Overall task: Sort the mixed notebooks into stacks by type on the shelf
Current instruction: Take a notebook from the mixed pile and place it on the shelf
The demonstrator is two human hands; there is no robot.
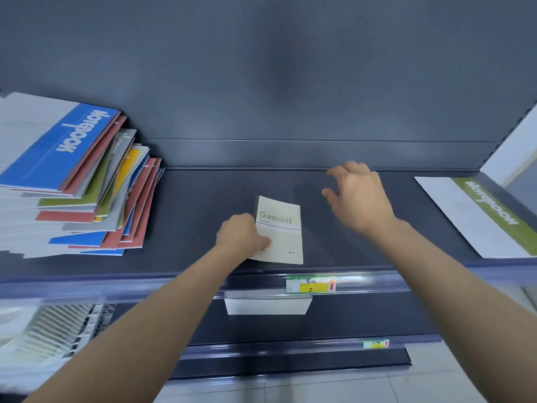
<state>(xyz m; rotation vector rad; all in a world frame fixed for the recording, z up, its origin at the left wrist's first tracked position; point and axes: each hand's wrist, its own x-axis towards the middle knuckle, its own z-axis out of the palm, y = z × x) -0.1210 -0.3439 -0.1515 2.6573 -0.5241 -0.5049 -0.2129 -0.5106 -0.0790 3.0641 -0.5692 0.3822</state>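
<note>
A small cream notebook marked "Gambit" (281, 228) lies flat near the front middle of the dark shelf (203, 205). My left hand (242, 235) grips its lower left corner, thumb on the cover. My right hand (359, 193) hovers above the shelf to the right of that notebook, fingers loosely spread, holding nothing. A messy fanned pile of mixed notebooks (75, 181) in blue, red, green, yellow and grey covers sits at the left, a blue one on top. A single white and green notebook (476, 216) lies flat at the far right.
The shelf's front rail carries a green and yellow price tag (311, 285). A lower dark shelf (290, 356) juts out beneath, with a white card (267, 306) hanging under the rail. The shelf's back panel rises behind.
</note>
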